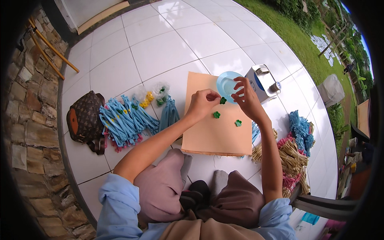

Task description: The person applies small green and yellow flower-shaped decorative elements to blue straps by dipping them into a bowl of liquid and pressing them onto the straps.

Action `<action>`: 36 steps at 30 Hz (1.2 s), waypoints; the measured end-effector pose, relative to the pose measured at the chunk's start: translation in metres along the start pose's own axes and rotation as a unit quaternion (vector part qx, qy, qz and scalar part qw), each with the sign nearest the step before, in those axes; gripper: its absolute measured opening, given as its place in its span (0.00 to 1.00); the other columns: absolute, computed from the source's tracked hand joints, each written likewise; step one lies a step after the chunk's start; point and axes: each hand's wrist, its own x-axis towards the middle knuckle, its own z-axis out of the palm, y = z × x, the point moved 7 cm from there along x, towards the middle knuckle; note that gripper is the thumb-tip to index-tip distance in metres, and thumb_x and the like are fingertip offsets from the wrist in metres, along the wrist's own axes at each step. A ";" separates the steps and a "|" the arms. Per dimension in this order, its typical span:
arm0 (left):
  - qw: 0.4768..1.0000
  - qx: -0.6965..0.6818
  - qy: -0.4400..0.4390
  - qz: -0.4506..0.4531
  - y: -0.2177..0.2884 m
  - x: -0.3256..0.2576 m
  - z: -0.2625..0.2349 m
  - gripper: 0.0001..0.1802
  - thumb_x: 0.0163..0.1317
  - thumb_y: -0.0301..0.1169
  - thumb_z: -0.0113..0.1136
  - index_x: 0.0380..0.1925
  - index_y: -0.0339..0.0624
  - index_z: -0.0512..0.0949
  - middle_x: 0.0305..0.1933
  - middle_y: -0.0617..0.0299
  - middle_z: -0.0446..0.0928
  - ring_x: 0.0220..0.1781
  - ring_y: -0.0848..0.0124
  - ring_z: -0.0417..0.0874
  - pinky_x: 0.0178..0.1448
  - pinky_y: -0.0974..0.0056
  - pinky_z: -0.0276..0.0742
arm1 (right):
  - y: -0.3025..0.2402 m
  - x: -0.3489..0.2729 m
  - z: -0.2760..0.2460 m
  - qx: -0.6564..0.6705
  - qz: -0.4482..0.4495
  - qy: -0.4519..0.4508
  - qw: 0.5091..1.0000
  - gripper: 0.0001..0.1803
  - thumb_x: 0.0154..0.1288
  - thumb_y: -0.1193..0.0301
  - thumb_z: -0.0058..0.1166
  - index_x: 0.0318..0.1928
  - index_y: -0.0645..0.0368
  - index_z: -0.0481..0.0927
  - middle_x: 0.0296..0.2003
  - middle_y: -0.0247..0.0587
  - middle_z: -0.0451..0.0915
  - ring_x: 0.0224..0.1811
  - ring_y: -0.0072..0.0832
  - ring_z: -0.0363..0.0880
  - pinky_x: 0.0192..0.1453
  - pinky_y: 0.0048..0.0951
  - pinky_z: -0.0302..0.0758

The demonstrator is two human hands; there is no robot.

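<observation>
Over a peach-coloured board (pixel 212 138) my left hand (pixel 204 104) pinches a small green flower-shaped piece (pixel 223 101) between thumb and fingertips. My right hand (pixel 249 98) hovers just right of it, beside a pale blue bowl (pixel 225 83). Its fingers are curved and apart, with nothing visible between them. Two more green flowers lie on the board: one flower (pixel 216 115) below my left fingertips, another flower (pixel 238 123) under my right wrist. What the bowl holds is hard to make out.
A metal can (pixel 260 84) stands behind my right hand. Left lie blue cord bundles (pixel 126 120), a plastic bag of green pieces (pixel 161 90), yellow flowers (pixel 148 98) and a brown bag (pixel 86 116). Beige bundles (pixel 294 156) and blue bundles (pixel 301 130) are piled at right.
</observation>
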 end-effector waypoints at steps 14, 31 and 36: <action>0.990 -0.094 0.063 -0.080 -0.019 0.005 -0.005 0.08 0.50 0.27 0.61 0.28 0.33 0.80 0.25 0.60 0.81 0.27 0.77 0.80 0.34 0.73 0.75 | 0.031 -0.007 0.007 -0.391 -0.076 0.069 0.915 0.17 0.51 0.82 0.46 0.38 0.50 0.83 0.46 0.40 0.69 0.51 0.37 0.64 0.50 0.40 0.67; 0.982 -0.125 0.108 -0.091 0.021 0.010 -0.030 0.09 0.56 0.29 0.61 0.34 0.34 0.79 0.31 0.61 0.80 0.34 0.76 0.80 0.42 0.74 0.76 | -0.072 -0.009 -0.006 -0.281 -0.237 0.191 0.910 0.14 0.51 0.81 0.51 0.38 0.53 0.81 0.45 0.40 0.71 0.48 0.38 0.70 0.51 0.39 0.66; 0.973 -0.179 0.101 -0.106 0.014 0.009 -0.031 0.10 0.57 0.30 0.60 0.35 0.34 0.79 0.33 0.61 0.79 0.35 0.76 0.80 0.44 0.73 0.77 | -0.071 -0.009 0.001 -0.295 -0.246 0.183 0.905 0.14 0.52 0.81 0.50 0.39 0.51 0.81 0.46 0.40 0.70 0.49 0.38 0.69 0.52 0.39 0.65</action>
